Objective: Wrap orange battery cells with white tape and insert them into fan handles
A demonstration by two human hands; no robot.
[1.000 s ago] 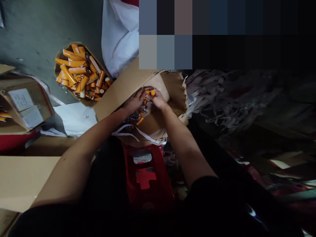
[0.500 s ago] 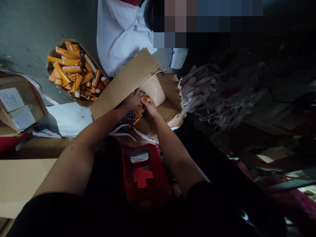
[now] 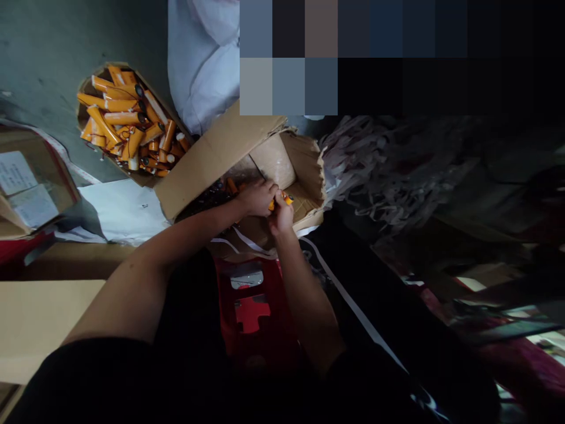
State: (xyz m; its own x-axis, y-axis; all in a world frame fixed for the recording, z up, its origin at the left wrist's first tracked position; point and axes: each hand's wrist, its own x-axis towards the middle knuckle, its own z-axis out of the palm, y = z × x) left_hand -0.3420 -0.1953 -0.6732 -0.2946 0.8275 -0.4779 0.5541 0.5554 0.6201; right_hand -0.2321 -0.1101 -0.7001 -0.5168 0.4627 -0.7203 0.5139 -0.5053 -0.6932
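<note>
My left hand (image 3: 259, 197) and my right hand (image 3: 281, 215) meet over the front part of an open cardboard box (image 3: 198, 162). Small orange cylinders (image 3: 289, 200) show between and beside my fingers, and both hands are closed on them. How many there are is hidden by the fingers. Inside the box, left of my hands, lie more orange pieces (image 3: 231, 186) among dark, speckled material. A pale wrapped block (image 3: 278, 162) sits at the back of the box.
Another carton (image 3: 82, 118) at the upper left is heaped with orange cylinders. White sacking (image 3: 205, 70) lies behind, and shredded white strips (image 3: 366, 159) are to the right. Below the box is a red plastic stool (image 3: 251, 312). A labelled carton (image 3: 66, 203) stands far left.
Both hands have moved toward me and slightly right, still together around the orange cylinders. More of the box's inside shows behind them. The view has shifted slightly.
</note>
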